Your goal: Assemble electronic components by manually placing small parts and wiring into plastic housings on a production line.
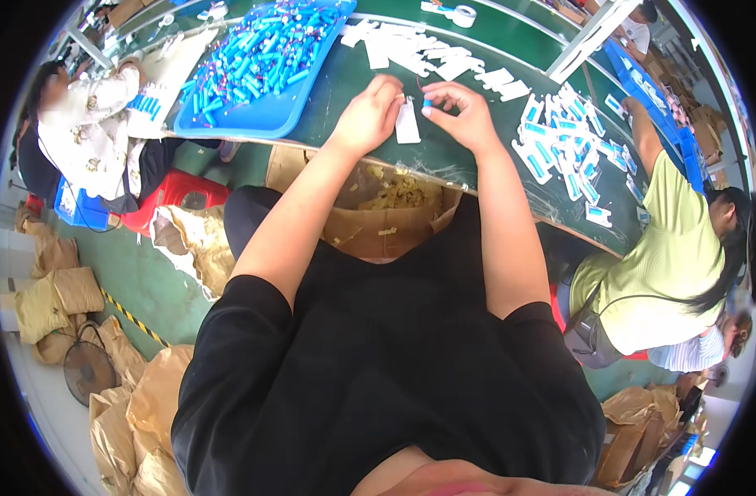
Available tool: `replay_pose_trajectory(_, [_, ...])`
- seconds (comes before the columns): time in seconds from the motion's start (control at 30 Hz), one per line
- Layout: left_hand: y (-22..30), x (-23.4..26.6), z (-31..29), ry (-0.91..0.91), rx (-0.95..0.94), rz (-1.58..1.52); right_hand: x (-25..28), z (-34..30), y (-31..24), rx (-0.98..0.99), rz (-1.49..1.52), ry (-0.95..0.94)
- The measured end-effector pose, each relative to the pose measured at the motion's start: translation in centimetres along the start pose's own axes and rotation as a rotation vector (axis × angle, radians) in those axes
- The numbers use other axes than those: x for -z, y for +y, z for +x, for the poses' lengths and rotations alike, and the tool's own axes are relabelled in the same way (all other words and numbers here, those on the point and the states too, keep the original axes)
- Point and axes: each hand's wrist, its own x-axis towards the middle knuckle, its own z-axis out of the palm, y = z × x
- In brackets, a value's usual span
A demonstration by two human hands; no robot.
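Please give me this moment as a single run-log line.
left hand: holds white card | right hand: pinches small blue cell | surface: green table | nearby: blue tray of cells

White flat card point(408, 124) upright on green bench, thin red wire at top; small blue cell point(427, 104), perhaps touching it.

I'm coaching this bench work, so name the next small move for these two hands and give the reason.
Probably bring the small blue cell in the right hand down onto the white card that the left hand steadies on the green table. The cell sits pinched just beside the card's top edge, and finished cards with blue cells lie to the right.
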Motion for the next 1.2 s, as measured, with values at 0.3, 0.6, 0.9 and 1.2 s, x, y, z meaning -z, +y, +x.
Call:
replay_pose_trajectory(0.3, [-1.7, 0.1, -0.6, 0.362, 0.184, -0.008, -1.2, -0.5, -1.3, 0.087, -0.001, -0.213])
replay_pose_trajectory(0.6, [-1.5, 0.2, -0.5, 0.287, 0.250, -0.034, -1.7, -0.4, -0.5, 0.109, -0.035, -0.298])
replay_pose_trajectory(0.9, [6.0, 3.2, -8.5, 0.139, -0.160, -0.107, -1.0, -0.8, -0.3, 0.217, -0.067, -0.213])
replay_pose_trajectory(1.2, [0.6, -2.4, -19.8, -0.527, 0.324, 0.328, -1.9, -1.1, -1.3, 0.213, -0.063, -0.222])
